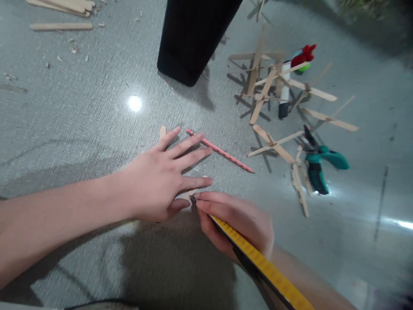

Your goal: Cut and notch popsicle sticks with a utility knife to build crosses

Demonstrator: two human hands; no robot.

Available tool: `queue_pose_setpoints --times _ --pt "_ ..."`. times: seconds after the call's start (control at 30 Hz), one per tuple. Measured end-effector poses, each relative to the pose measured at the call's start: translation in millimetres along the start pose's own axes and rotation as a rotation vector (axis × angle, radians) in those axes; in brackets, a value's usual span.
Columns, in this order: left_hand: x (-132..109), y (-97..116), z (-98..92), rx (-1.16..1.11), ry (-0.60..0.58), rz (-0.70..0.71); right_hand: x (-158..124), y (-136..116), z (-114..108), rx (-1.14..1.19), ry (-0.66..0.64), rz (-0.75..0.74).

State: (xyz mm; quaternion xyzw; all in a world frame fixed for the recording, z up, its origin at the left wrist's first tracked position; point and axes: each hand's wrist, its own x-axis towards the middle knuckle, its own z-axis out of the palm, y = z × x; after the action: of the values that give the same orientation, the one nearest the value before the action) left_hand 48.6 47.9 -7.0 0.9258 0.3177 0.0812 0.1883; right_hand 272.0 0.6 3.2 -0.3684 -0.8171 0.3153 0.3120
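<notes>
My left hand (pixel 161 172) lies flat with its fingers spread, over a craft stick (pixel 163 131) that is mostly hidden; one end shows by the index finger, and pale wood shows between little finger and thumb. In my right hand (pixel 235 219) is a yellow utility knife (pixel 254 254), gripped near its blade like a pen. The blade tip touches or hovers at the wood beside my left thumb; I cannot tell which. A pink pencil (pixel 226 155) rests just beyond the left fingertips.
Crossed craft-stick pieces (pixel 266 86) stand at the right, with a white marker (pixel 284 94) and a red object (pixel 303 56) among them. Green-handled pliers (pixel 319 161) lie nearer. A black box-like object (pixel 193 38) stands at the top; loose sticks (pixel 61 26) lie far left.
</notes>
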Motion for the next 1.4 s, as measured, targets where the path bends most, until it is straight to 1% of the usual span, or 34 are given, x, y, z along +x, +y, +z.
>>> queue_pose_setpoints --times 0.07,0.13,0.23,0.43,0.7,0.9,1.0,1.1,1.23,1.3,1.4 --pt "0 0 0.9 0.009 0.007 0.007 -1 3 -1 -0.043 0.001 -0.016" --pt "-1 0 1.3 0.022 0.016 0.018 0 5 -2 -0.067 0.022 0.013" --pt "-2 0 0.7 0.039 0.017 0.03 3 6 -4 -0.057 0.034 0.044" --pt "-2 0 -0.7 0.047 0.003 0.03 6 6 -5 -0.057 0.04 0.027" --pt "-1 -1 0.2 0.03 0.013 0.029 2 10 -5 -0.059 -0.01 0.023" --pt "-2 0 0.0 0.042 0.003 0.03 4 10 -5 -0.047 -0.01 0.018" --pt "-2 -1 -1.5 0.033 0.01 0.033 5 9 -8 -0.007 -0.001 0.04" --pt "-2 -4 -3.1 0.0 0.046 0.06 4 9 -12 0.051 0.045 0.076" --pt "-6 -9 -3.8 -0.057 0.161 0.125 0 8 -19 0.09 0.117 0.147" --pt "-9 -7 -4.2 -0.064 0.202 0.154 -1 7 -23 0.086 0.132 0.187" --pt "-12 2 -5.9 -0.025 0.214 0.151 -2 6 -26 0.08 0.146 0.229"
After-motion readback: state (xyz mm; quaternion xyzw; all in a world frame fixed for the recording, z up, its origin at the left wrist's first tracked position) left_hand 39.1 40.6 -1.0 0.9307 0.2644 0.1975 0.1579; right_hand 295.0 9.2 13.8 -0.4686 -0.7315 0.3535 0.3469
